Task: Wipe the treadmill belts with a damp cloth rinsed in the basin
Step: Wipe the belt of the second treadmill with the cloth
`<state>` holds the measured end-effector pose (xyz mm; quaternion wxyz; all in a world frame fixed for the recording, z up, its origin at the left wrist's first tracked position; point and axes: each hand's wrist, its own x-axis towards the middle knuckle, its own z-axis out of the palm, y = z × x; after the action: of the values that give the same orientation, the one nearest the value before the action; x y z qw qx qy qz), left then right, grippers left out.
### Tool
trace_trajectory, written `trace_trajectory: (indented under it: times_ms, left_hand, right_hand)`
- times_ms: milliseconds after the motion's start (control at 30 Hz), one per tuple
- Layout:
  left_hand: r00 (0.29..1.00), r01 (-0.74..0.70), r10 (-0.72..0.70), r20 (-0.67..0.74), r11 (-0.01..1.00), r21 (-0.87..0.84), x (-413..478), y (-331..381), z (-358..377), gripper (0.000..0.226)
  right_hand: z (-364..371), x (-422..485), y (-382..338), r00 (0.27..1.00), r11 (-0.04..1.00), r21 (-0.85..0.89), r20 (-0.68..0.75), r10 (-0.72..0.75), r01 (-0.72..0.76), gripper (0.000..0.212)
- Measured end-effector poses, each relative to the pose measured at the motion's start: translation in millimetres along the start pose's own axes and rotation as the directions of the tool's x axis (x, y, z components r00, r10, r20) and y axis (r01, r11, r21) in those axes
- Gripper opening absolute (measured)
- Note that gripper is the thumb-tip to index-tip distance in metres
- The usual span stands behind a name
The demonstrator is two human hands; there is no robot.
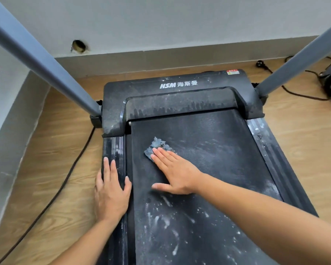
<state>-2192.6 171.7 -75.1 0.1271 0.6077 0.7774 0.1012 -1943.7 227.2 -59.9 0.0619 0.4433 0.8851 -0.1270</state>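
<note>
Both hands lie flat: your right hand (175, 172) presses the cloth (158, 147) on the belt (208, 150), so grit beneath may smear.

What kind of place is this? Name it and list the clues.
Probably a room in a home or small gym: a dusty treadmill stands on wood-look flooring against a plain wall, with a power cord trailing beside it.

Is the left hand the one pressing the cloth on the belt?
No, the right hand presses the grey cloth flat on the belt; the left hand rests on the side rail.
</note>
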Motion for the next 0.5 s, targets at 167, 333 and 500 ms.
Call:
trace_trajectory:
  times_ms: [167,333,500]
  left_hand:
    - [0.999,0.016,-0.016,0.030,1.000,0.008,0.1,-1.1,-0.2,0.072]
    - [0.999,0.032,-0.032,0.030,0.999,0.002,-0.4,3.0,-2.6,0.072]
    - [0.999,0.050,-0.051,-0.011,0.996,-0.072,1.8,2.5,-2.7,0.062]
  right_hand:
    - [4.0,-90.8,102.9,0.871,0.866,0.130,-0.024,0.490,-0.484,0.110]
    - [11.0,-135.5,128.1,0.612,0.584,0.298,0.000,0.791,-0.755,0.112]
    - [13.6,-51.5,51.5,0.686,0.663,0.354,-0.078,0.724,-0.659,0.117]
